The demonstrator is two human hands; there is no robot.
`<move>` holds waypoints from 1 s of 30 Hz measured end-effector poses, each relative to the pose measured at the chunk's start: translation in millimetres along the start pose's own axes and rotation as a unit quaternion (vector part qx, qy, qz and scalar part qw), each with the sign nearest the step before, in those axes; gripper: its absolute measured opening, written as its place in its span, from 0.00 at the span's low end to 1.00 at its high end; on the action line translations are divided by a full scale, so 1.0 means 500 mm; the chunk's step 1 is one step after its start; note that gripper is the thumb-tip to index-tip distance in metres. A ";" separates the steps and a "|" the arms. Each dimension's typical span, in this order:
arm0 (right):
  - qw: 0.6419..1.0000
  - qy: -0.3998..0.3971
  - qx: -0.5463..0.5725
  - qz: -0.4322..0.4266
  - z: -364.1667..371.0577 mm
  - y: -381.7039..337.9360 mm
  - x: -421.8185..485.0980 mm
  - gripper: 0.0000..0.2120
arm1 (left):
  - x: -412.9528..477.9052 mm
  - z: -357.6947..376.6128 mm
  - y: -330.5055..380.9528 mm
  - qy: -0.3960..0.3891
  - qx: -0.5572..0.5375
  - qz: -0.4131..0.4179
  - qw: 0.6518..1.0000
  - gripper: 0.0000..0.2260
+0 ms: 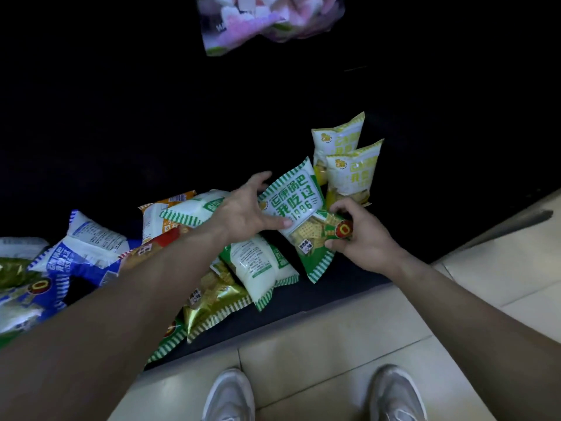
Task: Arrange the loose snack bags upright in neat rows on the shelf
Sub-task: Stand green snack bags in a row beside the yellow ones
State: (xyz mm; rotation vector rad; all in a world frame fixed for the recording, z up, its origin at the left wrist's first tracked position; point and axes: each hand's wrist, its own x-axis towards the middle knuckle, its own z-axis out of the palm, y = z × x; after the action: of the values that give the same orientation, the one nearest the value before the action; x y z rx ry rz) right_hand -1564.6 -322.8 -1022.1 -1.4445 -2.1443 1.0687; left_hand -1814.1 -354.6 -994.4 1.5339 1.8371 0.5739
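A green-and-white striped snack bag [299, 205] is held tilted above the dark shelf [303, 299]. My left hand [246, 209] grips its left edge with the thumb on its front. My right hand [361, 235] pinches its lower right side by the red round label. Just behind it, two yellow-and-white bags [352, 174] stand upright, one in front of the other. More green bags [258, 268] lie flat in a loose pile under my left arm, with a gold bag [212, 305] and blue-and-white bags [88, 253] to the left.
The shelf interior behind the bags is dark. A pink-and-white bag [267, 22] hangs at the top of the view. Beige floor tiles [318, 344] run along the shelf's front edge, with my two grey shoes [312, 396] at the bottom.
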 end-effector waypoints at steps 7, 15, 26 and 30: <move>0.997 -0.011 -0.077 0.018 -0.024 0.055 -0.045 0.37 | 0.016 0.045 0.092 -0.024 0.117 0.004 0.993 0.40; 0.993 0.001 -0.073 0.097 -0.041 0.115 -0.085 0.34 | 0.061 0.132 0.177 0.029 0.196 0.071 0.978 0.32; 0.978 -0.027 -0.098 0.181 -0.012 0.166 -0.100 0.31 | 0.136 0.263 0.246 0.092 0.243 0.100 0.961 0.23; 0.974 -0.047 -0.110 0.190 -0.003 0.172 -0.096 0.30 | 0.155 0.281 0.246 0.087 0.256 0.099 0.958 0.21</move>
State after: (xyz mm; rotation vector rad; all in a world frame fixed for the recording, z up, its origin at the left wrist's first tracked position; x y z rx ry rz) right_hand -1488.0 -348.3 -1078.9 -2.0063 -2.1594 1.0654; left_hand -1634.9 -264.8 -1020.3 2.0828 2.0888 0.3409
